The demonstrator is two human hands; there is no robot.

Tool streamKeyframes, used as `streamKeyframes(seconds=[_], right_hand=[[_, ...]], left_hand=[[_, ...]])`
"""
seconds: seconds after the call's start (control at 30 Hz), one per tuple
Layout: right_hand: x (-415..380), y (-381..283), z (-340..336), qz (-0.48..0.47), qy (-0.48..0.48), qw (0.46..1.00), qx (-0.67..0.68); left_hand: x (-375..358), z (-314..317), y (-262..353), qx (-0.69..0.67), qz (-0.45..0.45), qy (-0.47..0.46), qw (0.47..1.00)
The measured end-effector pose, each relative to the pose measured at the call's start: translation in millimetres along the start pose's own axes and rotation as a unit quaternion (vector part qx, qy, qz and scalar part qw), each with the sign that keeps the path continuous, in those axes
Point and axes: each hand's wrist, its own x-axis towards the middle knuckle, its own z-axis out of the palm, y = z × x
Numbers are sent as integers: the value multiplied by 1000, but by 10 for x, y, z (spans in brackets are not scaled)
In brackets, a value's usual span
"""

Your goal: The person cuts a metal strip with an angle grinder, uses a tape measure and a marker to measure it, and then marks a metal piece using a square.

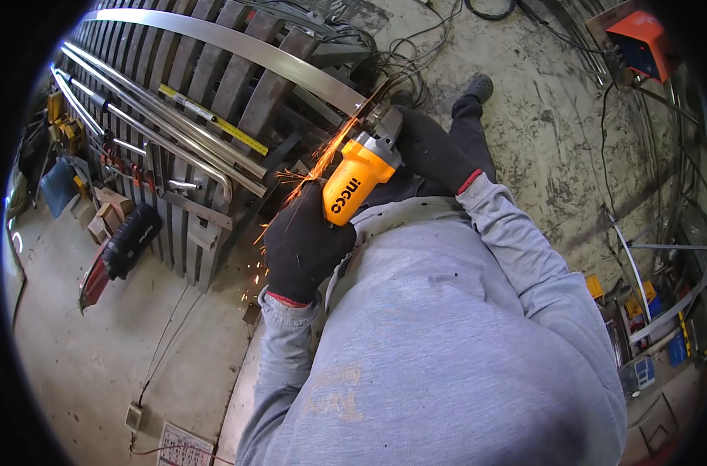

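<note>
An orange angle grinder (360,180) with a grey gear head is running at the end of a long flat metal strip (276,64). Orange sparks (322,161) stream from its disc down past my left hand. In a black glove with a red cuff, my left hand (307,242) is closed round the grinder's rear body. My right hand (431,149), gloved the same way, grips the front of the grinder beside the gear head; its fingertips are partly hidden. The disc itself is mostly hidden by the gear head.
The strip lies on a slatted metal bench (214,58), along with shiny metal tubes (167,116) and a yellow spirit level (214,119). A black-and-red tool (124,248) is at the bench's side. Cables (412,58) cross the floor near an orange machine (639,45).
</note>
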Motion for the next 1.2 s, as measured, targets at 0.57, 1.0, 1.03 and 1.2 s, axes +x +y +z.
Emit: streamKeyframes(seconds=[0.57, 1.0, 1.03, 1.2], right_hand=[[21, -145, -227, -8, -59, 994, -92], [25, -94, -52, -1, -5, 1000, -25], [23, -46, -35, -17, 3, 1000, 8], [15, -58, 4, 12, -15, 999, -47]], left_hand=[[-33, -30, 69, 8, -49, -27, 998], [14, -6, 79, 23, 8, 1, 1000], [13, -8, 86, 14, 5, 1, 1000], [0, 16, 35, -30, 7, 5, 999]])
